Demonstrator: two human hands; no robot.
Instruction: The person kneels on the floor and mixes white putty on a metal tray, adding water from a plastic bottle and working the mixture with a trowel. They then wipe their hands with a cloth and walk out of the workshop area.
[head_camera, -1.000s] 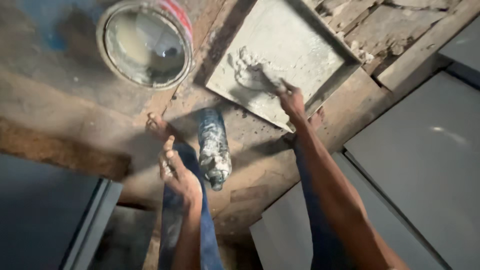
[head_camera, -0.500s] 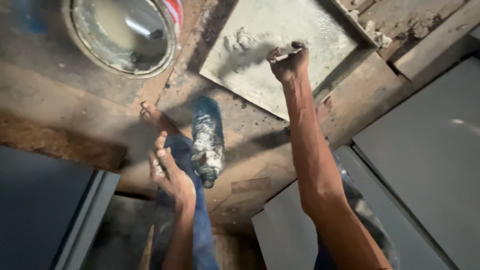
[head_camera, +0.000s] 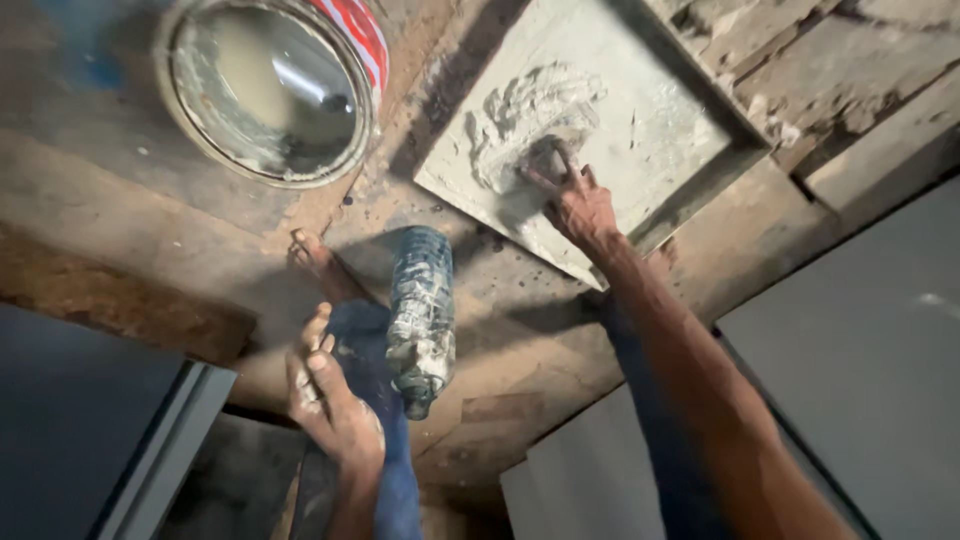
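Mortar sits in a wet heap on the upper left part of a flat grey board lying on the floor. Right hand is down in the heap's lower edge, fingers pushed into the paste; whether it grips a tool I cannot tell. Board has bare smeared room to the right of the heap up to its raised dark rim; its near edge runs just under the wrist. Left hand hangs loosely open, holding nothing, over the blue trouser leg, just beside a paste-caked plastic bottle standing on the floor. Bare foot near the bottle's top left. Round bucket with a red and white side stands at top left, well apart from the board, open floor between. Grey tiles fill the lower right, a dark panel the lower left, leaving a narrow strip of floor around the legs.

Versus half a second ago: the right hand was lifted above the board's top edge, now it is lowered into the heap. Left hand and bottle about the same; view has tipped a little.
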